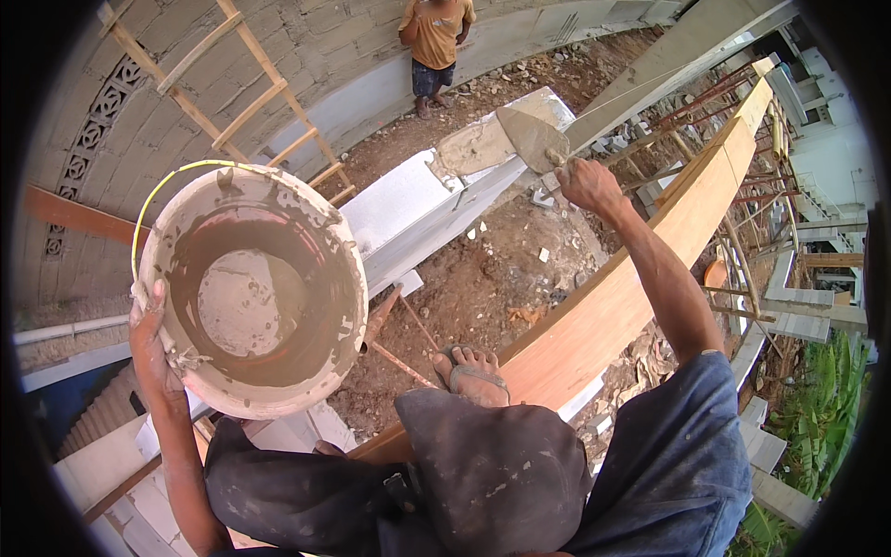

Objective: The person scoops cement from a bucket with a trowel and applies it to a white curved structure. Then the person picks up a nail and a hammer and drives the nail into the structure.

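Note:
A mortar-smeared bucket [334, 278] with wet grey mortar [246, 297] at its bottom hangs at the left. My left hand [153, 330] grips its rim from the outer side, fingers closed round the edge near the yellow-green handle [139, 218]. Ahead of me, my right hand [592, 188] is closed round the handle of a trowel [531, 139]. The trowel's blade, coated in mortar, rests on or just above the top of a white block wall [390, 206]. A patch of spread mortar [471, 148] lies on the blocks beside the blade.
I sit above the ground, one sandalled foot on a wooden plank [594, 339]. A wooden ladder [264, 84] leans by the block wall behind. A person [433, 42] stands beyond the white wall. Rubble covers the dirt below [501, 260]; scaffold poles [733, 232] stand right.

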`<action>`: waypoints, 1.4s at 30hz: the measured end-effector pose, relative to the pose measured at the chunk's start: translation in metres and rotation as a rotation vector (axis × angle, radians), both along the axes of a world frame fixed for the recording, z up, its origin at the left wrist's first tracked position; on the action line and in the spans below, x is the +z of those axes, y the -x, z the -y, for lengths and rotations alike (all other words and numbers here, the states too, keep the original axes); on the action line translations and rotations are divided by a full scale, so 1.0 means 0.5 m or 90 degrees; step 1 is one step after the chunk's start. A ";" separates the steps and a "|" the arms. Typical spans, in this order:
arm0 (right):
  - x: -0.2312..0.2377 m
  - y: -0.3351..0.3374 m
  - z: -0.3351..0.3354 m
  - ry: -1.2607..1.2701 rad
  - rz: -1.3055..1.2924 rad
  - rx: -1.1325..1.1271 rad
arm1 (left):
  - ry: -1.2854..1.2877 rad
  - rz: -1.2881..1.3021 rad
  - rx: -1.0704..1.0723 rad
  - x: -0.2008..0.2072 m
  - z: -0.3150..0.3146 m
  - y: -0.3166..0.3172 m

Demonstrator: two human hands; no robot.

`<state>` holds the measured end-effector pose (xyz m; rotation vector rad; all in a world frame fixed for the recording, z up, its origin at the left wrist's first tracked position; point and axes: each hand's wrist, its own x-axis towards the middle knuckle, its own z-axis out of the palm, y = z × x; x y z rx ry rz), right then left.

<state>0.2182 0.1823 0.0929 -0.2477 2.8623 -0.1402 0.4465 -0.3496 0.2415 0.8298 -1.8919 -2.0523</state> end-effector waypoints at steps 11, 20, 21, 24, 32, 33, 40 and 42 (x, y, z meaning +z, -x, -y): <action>-0.073 0.146 -0.162 0.152 -0.023 -0.047 | -0.002 0.017 0.026 -0.006 0.015 -0.016; -0.083 0.245 -0.208 0.077 -0.058 -0.231 | -0.009 0.012 0.038 -0.009 0.015 -0.017; -0.077 0.239 -0.200 0.066 -0.103 -0.252 | -0.006 0.002 0.034 -0.013 0.019 -0.020; -0.068 0.167 -0.185 0.113 -0.198 -0.174 | 0.007 0.009 0.048 -0.014 0.008 -0.019; 0.030 -0.118 0.078 0.296 0.070 -0.001 | 0.025 0.007 -0.004 -0.003 -0.013 -0.001; 0.039 -0.147 0.133 0.303 -0.004 0.070 | 0.057 0.008 0.010 0.009 -0.021 0.000; 0.207 -0.240 0.381 0.141 -0.020 0.458 | 0.140 0.043 -0.093 0.036 -0.095 0.016; 0.212 -0.250 0.499 0.011 0.014 0.570 | 0.146 0.063 -0.131 0.034 -0.105 -0.001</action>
